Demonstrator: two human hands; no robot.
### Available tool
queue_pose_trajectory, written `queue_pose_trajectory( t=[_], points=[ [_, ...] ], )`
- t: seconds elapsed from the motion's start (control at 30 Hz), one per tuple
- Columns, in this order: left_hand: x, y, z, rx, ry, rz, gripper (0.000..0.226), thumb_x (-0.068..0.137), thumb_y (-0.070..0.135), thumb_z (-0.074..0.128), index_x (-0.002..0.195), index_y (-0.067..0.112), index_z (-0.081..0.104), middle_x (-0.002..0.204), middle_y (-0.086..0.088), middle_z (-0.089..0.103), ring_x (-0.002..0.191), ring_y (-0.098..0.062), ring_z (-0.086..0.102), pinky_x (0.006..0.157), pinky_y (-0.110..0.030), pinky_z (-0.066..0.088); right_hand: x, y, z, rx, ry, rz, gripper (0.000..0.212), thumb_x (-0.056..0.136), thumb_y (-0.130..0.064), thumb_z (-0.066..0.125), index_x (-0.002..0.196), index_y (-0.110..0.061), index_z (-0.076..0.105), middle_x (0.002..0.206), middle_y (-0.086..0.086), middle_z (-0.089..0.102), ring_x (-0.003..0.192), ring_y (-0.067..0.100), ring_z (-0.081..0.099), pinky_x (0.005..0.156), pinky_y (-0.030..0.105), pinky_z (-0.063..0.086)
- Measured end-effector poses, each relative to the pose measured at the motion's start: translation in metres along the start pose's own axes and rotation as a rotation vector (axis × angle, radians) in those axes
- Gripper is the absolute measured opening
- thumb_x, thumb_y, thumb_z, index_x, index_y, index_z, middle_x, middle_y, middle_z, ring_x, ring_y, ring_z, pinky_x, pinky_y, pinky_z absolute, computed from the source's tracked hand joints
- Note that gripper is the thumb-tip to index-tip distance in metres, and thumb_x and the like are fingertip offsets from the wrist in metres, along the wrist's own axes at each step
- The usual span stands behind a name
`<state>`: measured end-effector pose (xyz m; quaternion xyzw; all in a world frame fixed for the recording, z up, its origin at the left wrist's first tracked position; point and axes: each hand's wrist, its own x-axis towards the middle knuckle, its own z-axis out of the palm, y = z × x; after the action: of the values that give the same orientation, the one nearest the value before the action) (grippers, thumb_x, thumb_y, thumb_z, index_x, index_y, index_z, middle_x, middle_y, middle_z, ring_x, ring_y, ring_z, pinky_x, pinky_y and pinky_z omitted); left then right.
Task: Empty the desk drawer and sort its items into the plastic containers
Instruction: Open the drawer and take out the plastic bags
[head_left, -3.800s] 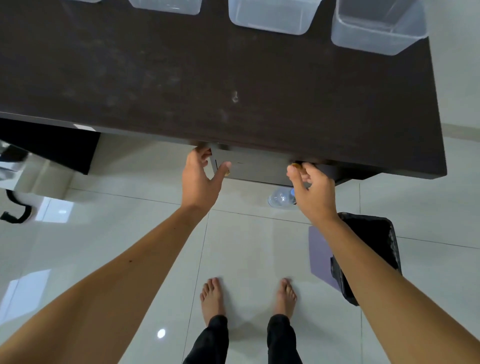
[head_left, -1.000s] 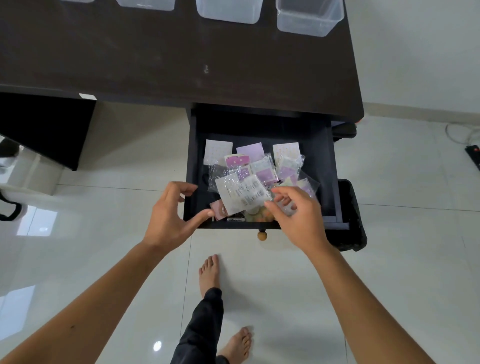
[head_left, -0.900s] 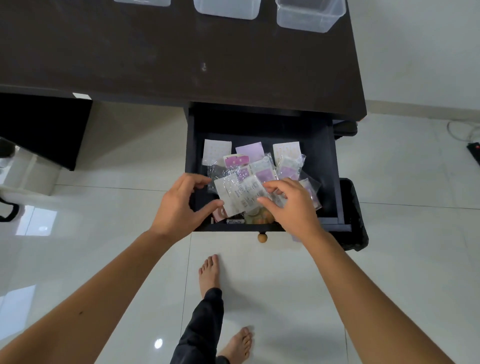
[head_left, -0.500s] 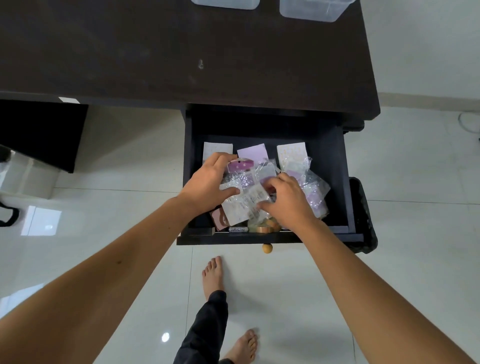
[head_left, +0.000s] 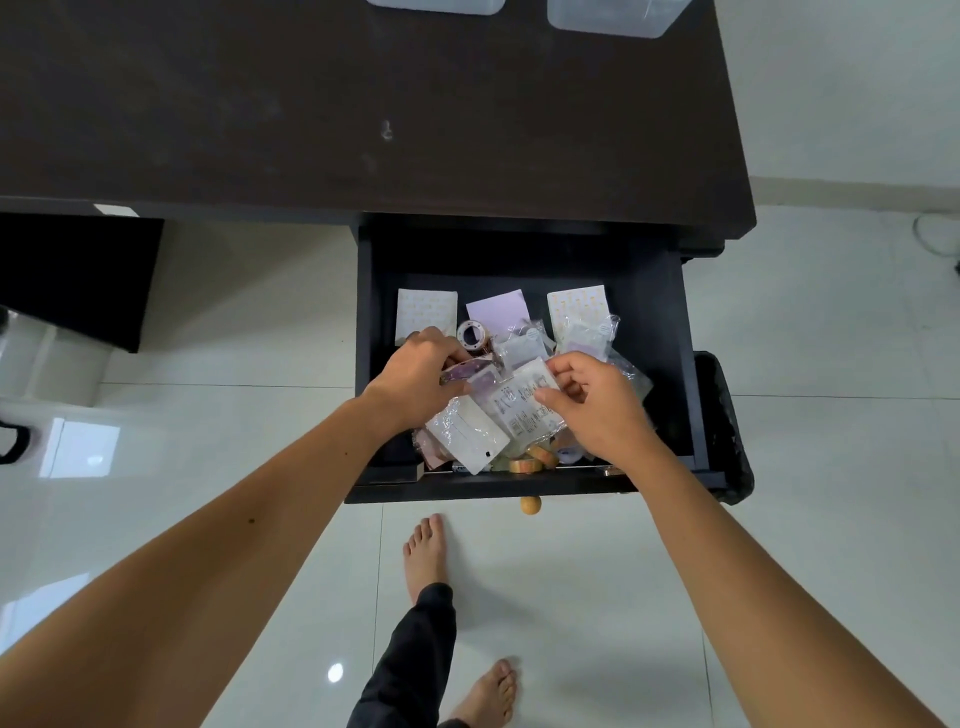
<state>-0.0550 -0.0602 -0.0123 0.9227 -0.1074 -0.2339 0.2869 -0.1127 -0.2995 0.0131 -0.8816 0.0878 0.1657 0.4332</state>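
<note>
A shiny white tile floor (head_left: 779, 519) lies under a dark brown desk (head_left: 363, 104). The desk drawer (head_left: 670, 364) is pulled out, with a small round wooden knob (head_left: 531, 504) on its front. Inside it is a messy pile of little plastic packets (head_left: 524, 410), some purple and some white. At the back lie three flat sheets (head_left: 497, 317), side by side. A roll of tape (head_left: 471, 333) sits near the left hand, and orange tape rolls (head_left: 535, 460) lie at the front of the drawer.

The left hand (head_left: 415, 379) is curled around a purple packet (head_left: 465, 373) on the left side of the pile. The right hand (head_left: 597, 405) pinches a white packet with small print, finger and thumb on its right edge.

Two clear plastic containers (head_left: 613, 21) stand at the far edge of the desk, well apart from the drawer. I cannot tell what is in them. A black bin (head_left: 727, 415) stands just right of the drawer. Two bare feet (head_left: 427, 551) stand on the floor below.
</note>
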Motion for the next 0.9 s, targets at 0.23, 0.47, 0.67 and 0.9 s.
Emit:
queue_pose_trajectory(
  t=[0.23,0.47,0.67,0.9],
  points=[
    [-0.004,0.009,-0.01,-0.096,-0.007,-0.102,0.028,0.1,0.038,0.069,0.105,0.01,0.067,0.093,-0.006,0.066,0.079,-0.022,0.06,0.063,-0.029,0.042,-0.002,-0.005,-0.009,0.088,0.028,0.003,0.023,0.094,-0.017,0.078,0.115,-0.018,0.071,0.098,-0.009,0.075,0.091,0.004,0.071,0.08,0.023,0.061],
    [-0.01,0.02,-0.024,-0.304,-0.017,-0.12,0.036,0.101,0.05,0.061,0.101,0.014,0.066,0.085,-0.006,0.066,0.07,-0.02,0.057,0.06,-0.032,0.044,0.001,-0.015,-0.008,0.075,-0.114,0.004,0.056,0.093,-0.022,0.08,0.146,-0.025,0.061,0.105,-0.009,0.067,0.093,0.004,0.064,0.09,0.023,0.058],
    [-0.015,0.017,-0.026,-0.555,-0.025,-0.131,0.036,0.1,0.049,0.064,0.1,0.014,0.069,0.089,-0.01,0.075,0.082,-0.031,0.073,0.083,-0.057,0.063,0.014,-0.024,0.003,0.007,-0.072,0.016,0.032,0.088,-0.032,0.084,0.115,-0.02,0.072,0.115,-0.006,0.063,0.097,0.005,0.063,0.088,0.027,0.057],
    [-0.019,0.018,-0.03,-0.751,-0.091,-0.105,0.023,0.092,0.036,0.076,0.106,0.019,0.071,0.097,0.004,0.081,0.094,-0.014,0.079,0.074,-0.028,0.064,0.02,-0.032,0.005,0.121,-0.079,0.044,0.027,0.085,-0.034,0.087,0.104,-0.022,0.073,0.099,-0.009,0.078,0.093,0.012,0.074,0.086,0.034,0.061]
  ],
)
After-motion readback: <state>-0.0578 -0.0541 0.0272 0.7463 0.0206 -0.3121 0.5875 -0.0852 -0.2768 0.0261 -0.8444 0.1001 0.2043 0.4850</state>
